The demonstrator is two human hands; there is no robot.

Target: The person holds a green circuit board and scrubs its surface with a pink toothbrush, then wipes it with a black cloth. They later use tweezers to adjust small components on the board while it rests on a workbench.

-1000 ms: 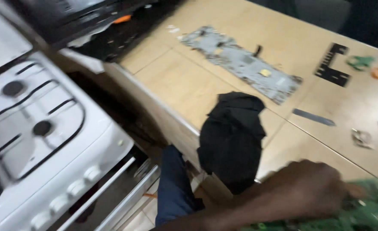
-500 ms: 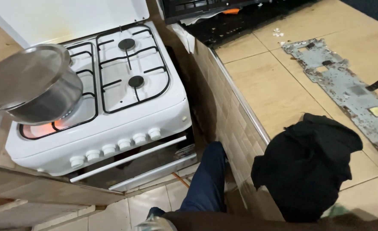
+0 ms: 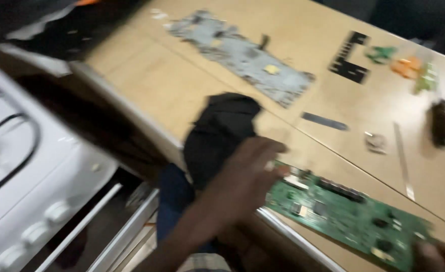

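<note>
Green circuit board (blurred) lies between left hand and right hand, grips unclear

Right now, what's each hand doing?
Left hand: open, fingers spread, touching the near end of the green circuit board.
Right hand: at the board's far corner, mostly out of view; grip cannot be told.

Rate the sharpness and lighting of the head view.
Head view: motion blur smears the whole frame; the left hand and stove edges streak, and parts on the green board are barely readable. The right hand is cut off at the corner. Lighting on the tan table is soft and warm, with no harsh glare; the black cloth shows no detail.
</note>
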